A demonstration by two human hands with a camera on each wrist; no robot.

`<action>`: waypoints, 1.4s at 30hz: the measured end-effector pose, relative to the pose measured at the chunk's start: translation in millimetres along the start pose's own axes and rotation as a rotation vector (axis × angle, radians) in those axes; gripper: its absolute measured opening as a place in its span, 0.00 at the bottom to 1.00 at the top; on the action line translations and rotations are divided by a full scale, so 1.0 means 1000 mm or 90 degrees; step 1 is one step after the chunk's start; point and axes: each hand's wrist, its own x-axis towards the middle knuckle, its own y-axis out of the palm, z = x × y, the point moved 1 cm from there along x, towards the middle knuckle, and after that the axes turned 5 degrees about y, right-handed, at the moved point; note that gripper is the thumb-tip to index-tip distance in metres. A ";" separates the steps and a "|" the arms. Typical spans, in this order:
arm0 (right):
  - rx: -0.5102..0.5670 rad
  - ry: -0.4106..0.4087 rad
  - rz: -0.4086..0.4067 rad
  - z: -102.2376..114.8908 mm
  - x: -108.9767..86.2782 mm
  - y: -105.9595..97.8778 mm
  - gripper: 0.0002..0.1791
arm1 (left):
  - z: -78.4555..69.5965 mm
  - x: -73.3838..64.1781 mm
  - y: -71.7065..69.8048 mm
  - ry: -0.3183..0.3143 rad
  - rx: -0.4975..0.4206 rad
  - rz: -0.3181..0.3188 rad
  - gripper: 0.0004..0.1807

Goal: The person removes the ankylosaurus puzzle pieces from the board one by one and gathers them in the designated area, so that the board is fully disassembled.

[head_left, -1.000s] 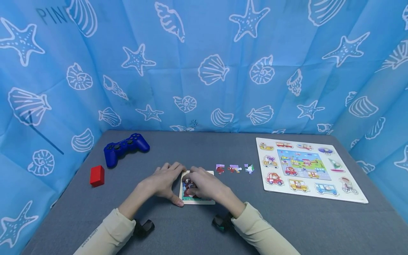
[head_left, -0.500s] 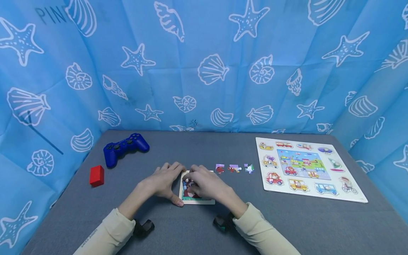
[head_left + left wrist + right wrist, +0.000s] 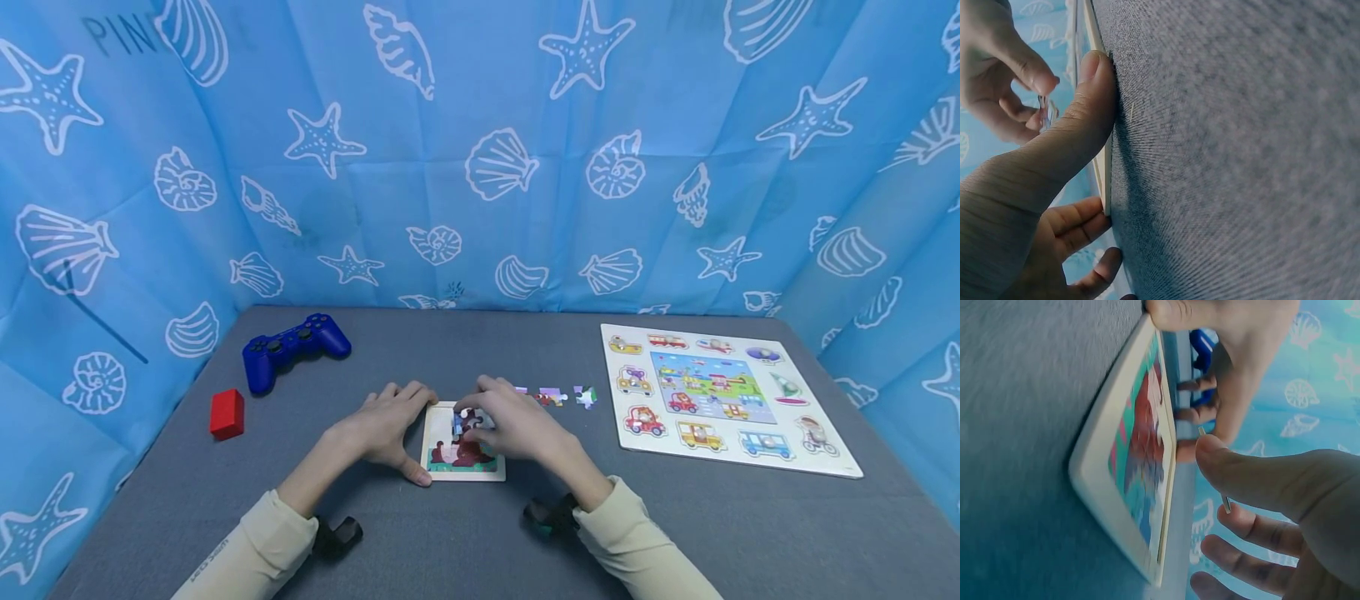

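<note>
A small wooden jigsaw tray (image 3: 480,477) lies on the table, several dark red and green pieces along its near side and bare wood at its left. My left hand (image 3: 386,427) holds the tray's left side, thumb at the near corner and fingertips at the far one. Above the tray, my right hand (image 3: 517,423) pinches a thin puzzle piece (image 3: 1227,505) between thumb and index finger. That piece appears edge-on in the right wrist view, clear of the tray. Loose puzzle pieces (image 3: 552,397) lie beyond the right hand, one partly hidden by it.
A white vehicle puzzle board (image 3: 701,460) lies at the right. At the left are a blue game controller (image 3: 297,347) and a red block (image 3: 227,414). A blue shell-patterned curtain (image 3: 450,167) hangs behind the grey table (image 3: 420,542).
My right hand has lifted from the tray and shifted right with a puzzle piece, uncovering bare wood at the tray's left. The left hand stays in place.
</note>
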 end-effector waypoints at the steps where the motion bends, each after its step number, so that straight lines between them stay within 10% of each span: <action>1: -0.002 -0.001 -0.004 -0.002 -0.001 -0.001 0.17 | 0.000 0.000 0.000 -0.002 0.001 0.000 0.60; 42: -0.041 0.083 0.016 -0.052 -0.026 -0.015 0.18 | -0.001 0.001 0.002 -0.018 0.007 0.000 0.61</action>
